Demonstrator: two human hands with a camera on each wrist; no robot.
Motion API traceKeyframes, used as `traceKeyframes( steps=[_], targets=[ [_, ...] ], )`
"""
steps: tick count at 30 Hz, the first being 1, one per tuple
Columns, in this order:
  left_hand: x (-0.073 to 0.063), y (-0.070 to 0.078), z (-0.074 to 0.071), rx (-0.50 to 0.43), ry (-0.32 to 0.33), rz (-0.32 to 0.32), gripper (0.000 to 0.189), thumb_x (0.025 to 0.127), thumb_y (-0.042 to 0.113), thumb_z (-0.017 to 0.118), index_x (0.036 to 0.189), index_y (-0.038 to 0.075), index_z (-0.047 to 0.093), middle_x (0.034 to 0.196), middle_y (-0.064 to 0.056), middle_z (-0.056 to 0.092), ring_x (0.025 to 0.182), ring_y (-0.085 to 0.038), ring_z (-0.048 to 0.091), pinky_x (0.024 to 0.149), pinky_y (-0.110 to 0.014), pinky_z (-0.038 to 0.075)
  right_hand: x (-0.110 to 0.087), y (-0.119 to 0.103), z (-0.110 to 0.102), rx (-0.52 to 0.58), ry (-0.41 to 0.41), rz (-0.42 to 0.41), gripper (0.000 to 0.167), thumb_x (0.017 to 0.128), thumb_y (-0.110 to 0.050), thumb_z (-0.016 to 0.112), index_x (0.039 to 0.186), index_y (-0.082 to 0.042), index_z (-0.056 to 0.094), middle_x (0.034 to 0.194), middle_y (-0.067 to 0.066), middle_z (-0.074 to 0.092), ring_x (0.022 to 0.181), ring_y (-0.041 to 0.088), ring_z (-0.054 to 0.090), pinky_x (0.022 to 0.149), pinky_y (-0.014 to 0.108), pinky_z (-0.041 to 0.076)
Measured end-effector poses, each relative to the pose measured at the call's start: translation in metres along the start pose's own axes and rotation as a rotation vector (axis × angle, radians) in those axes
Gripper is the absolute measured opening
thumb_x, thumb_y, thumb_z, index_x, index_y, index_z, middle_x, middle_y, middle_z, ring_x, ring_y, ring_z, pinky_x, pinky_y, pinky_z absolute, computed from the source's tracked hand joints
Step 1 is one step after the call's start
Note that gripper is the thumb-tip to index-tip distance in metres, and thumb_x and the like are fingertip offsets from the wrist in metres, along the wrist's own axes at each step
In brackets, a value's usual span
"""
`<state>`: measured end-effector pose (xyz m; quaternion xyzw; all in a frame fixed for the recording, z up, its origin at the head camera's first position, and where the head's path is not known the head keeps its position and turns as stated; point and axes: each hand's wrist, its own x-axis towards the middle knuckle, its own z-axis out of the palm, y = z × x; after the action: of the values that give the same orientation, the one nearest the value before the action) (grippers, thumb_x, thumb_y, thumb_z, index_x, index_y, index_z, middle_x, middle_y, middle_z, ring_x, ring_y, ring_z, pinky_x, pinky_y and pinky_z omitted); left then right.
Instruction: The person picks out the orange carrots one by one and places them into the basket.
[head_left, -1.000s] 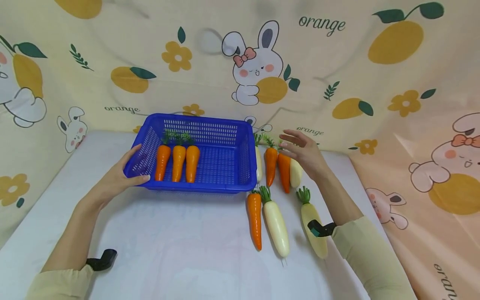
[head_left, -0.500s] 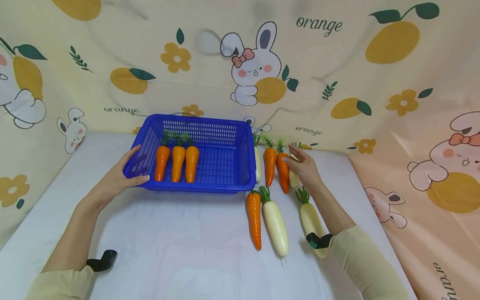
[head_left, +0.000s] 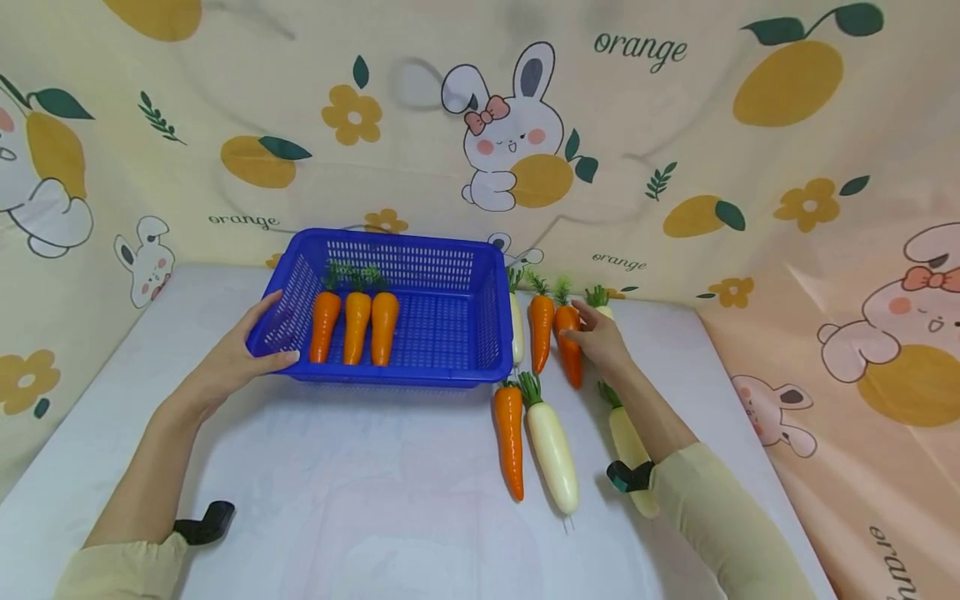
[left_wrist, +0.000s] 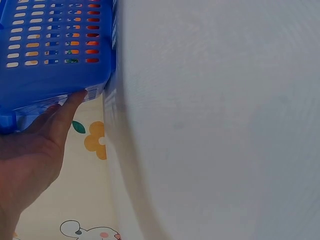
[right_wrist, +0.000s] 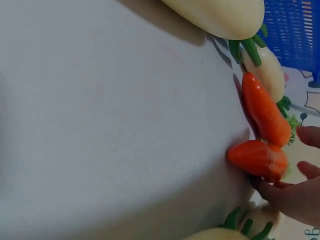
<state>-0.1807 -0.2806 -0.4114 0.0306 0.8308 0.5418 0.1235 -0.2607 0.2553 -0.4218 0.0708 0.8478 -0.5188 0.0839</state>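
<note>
My left hand [head_left: 232, 354] grips the left end of a blue plastic basket [head_left: 420, 374], thumb over the front corner. Three carrots [head_left: 357, 325] with green tops lie side by side in its left half. In the left wrist view, the hand is against the underside of the slotted basket wall [left_wrist: 60, 75]. My right hand [head_left: 603, 342] reaches over a carrot [head_left: 570, 346] right of the basket, its fingers spread around it. In the right wrist view, a fingertip is right at that carrot [right_wrist: 257, 159], with other fingers apart from it. The hand partly hides a white radish [head_left: 602, 310].
Beside the basket lie another carrot [head_left: 541, 329] and a white radish [head_left: 517, 325]. Nearer are a carrot [head_left: 509, 442], a white radish [head_left: 553, 458] and another radish [head_left: 628, 437] partly under the right forearm. A patterned cloth [head_left: 420, 183] stands behind the white table [head_left: 360, 492].
My right hand has come down and nearer from above the carrot tops to the carrot's side, and that carrot has shifted slightly. My left hand and the basket stay in place.
</note>
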Motion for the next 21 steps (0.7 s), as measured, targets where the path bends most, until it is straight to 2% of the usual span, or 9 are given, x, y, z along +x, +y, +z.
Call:
traceKeyframes(
  steps=[5,10,17,21],
  targets=[
    [0.000,0.001,0.000,0.008,0.002,-0.004,0.100,0.092,0.034,0.071,0.160,0.037,-0.002,0.166,-0.012,-0.011,0.149,-0.046,-0.008,0.108,-0.077,0.007,0.008,0.001,0.003,-0.122,-0.049,-0.012,0.077,0.088,-0.003,0.069,0.156,-0.011,0.033,0.157,0.024,0.031,0.143,0.041,0.032,0.116,0.049,0.032],
    [0.000,0.001,0.001,0.007,0.003,-0.005,0.100,0.092,0.035,0.071,0.160,0.037,-0.002,0.166,-0.012,-0.011,0.149,-0.046,-0.008,0.108,-0.077,0.007,0.012,0.003,0.002,-0.234,-0.057,-0.028,0.082,0.084,-0.006,0.074,0.155,-0.011,0.034,0.153,0.027,0.036,0.138,0.043,0.036,0.115,0.052,0.031],
    [-0.001,0.000,0.000,0.004,0.003,0.001,0.098,0.093,0.032,0.070,0.160,0.038,-0.002,0.166,-0.011,-0.012,0.149,-0.046,-0.008,0.108,-0.077,0.008,0.016,0.008,-0.003,-0.109,-0.070,-0.003,0.081,0.086,-0.004,0.072,0.156,-0.013,0.033,0.154,0.029,0.032,0.137,0.042,0.039,0.109,0.051,0.041],
    [-0.001,0.000,0.000,0.003,0.004,-0.001,0.098,0.093,0.033,0.070,0.160,0.038,-0.002,0.166,-0.012,-0.012,0.149,-0.046,-0.008,0.109,-0.077,0.007,0.016,0.002,-0.009,-0.027,-0.077,-0.004,0.080,0.088,-0.002,0.069,0.157,-0.018,0.031,0.155,0.027,0.029,0.129,0.039,0.046,0.098,0.044,0.051]
  ],
)
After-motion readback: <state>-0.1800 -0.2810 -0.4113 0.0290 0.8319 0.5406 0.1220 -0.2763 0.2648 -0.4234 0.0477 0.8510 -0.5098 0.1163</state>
